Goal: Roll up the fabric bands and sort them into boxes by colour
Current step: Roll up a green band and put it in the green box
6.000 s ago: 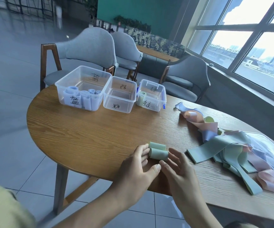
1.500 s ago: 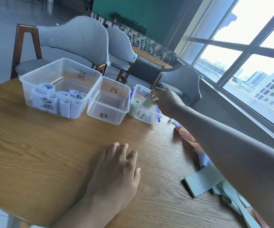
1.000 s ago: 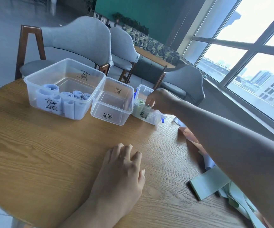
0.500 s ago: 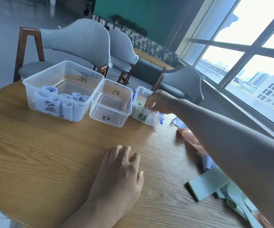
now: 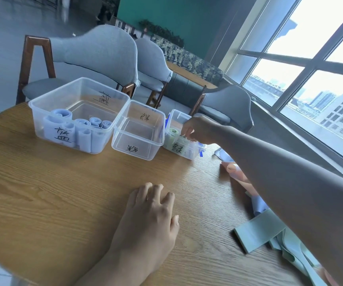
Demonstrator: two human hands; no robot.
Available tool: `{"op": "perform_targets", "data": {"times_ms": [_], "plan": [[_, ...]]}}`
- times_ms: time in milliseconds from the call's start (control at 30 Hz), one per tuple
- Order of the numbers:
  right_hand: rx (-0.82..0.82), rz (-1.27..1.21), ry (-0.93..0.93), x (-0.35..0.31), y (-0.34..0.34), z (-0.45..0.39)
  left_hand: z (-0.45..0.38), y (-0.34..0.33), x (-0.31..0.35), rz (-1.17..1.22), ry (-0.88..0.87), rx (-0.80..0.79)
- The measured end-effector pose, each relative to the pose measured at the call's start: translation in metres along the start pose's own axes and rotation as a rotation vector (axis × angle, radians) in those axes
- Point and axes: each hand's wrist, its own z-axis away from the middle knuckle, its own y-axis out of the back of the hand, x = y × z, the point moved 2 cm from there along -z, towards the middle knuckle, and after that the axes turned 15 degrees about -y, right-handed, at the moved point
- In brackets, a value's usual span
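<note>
Along the far side of the desk stand three clear boxes: left box holds several blue rolls, middle box none, right box a green roll. Right hand reaches into it, fingers curled, grip unclear; left hand rests flat, fingers spread. Loose bands lie right.

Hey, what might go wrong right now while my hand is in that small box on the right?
1. The right hand is reaching into the small green box, which looks light; pulling out could drag or tip it.
2. The rolled green band may uncurl once released.
3. The forearm hangs over the loose bands and might sweep them toward the table edge.
</note>
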Motion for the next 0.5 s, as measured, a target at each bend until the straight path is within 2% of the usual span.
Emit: {"op": "perform_targets", "data": {"times_ms": [333, 433, 500], "plan": [[0.061, -0.016, -0.037, 0.001, 0.003, 0.006, 0.000, -0.002, -0.001, 0.005, -0.002, -0.003], [0.061, 0.087, -0.023, 0.001, 0.005, 0.009, 0.000, -0.001, -0.001, 0.006, -0.004, 0.002], [0.106, 0.034, -0.006, 0.004, 0.008, 0.012, 0.000, -0.001, -0.001, 0.009, -0.003, 0.007]]}}
